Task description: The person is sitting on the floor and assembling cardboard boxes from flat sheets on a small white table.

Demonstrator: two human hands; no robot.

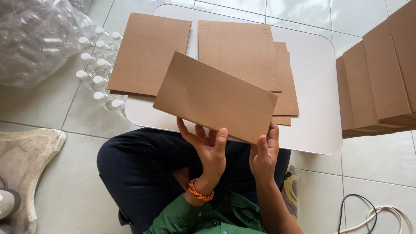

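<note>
Brown, flat and uncreased, the cardboard sheet [215,97] is pinched along its near edge by both hands: left hand [208,145] fingers spread beneath with the thumb on the rim, right hand [264,154] clasping the near corner. It hangs tilted above the white table [314,93], over two cardboard stacks [147,52]. Clear bottles [97,69] stand left on the floor.

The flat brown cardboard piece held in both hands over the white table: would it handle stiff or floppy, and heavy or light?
The cardboard piece probably handles fairly stiff: it stays flat though the left hand and right hand grip only its near edge. It is likely light, since fingertips alone carry it. Being thin, it could crease along fold lines if pressed.
</note>
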